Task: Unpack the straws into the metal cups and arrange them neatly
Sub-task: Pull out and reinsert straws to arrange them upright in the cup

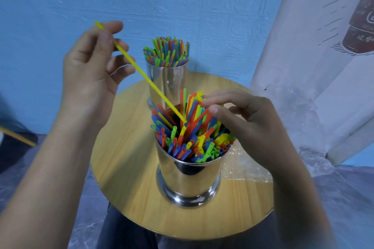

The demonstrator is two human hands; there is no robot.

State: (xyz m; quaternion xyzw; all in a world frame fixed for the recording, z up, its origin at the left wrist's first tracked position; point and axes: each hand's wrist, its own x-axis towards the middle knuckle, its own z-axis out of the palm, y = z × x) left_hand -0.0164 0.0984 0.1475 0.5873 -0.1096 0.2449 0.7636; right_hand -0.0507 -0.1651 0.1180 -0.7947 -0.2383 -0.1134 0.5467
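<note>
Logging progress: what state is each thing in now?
near metal cup: full, straws jumbled
far metal cup: full, straws upright
yellow straw: tilted, lower end in near metal cup
left hand: pinches yellow straw
right hand: pinches raised straws
plastic wrap: crumpled

Open table (125,168) left of near cup (188,180); blocked right by plastic wrap (249,168), behind by far cup (168,81).
</note>
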